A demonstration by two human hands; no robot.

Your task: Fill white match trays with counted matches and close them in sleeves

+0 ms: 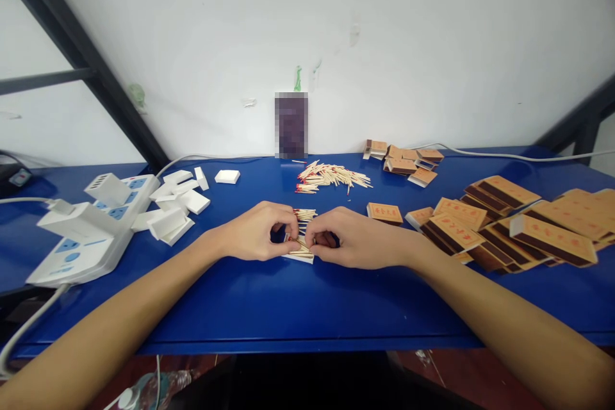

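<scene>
In the middle of the blue table (288,307), a small white matchbox tray (298,257) lies with matches (302,247) in it. My left hand (262,232) is at its left side, thumb and fingers pinched at the match heads. From the right, my right hand (343,237) pinches at the other ends of the matches, its fingertips partly hidden. Just beyond the tray, a short row of loose matches (305,213) shows between my hands. Farther back lies a heap of red-tipped matches (331,176).
Several empty white trays (175,202) lie at left beside a white power strip (103,230) with plugged-in adapters. One closed matchbox (384,213) lies right of my hands. Matchbox sleeves (402,160) sit at back right, and many matchboxes (509,224) are piled at far right.
</scene>
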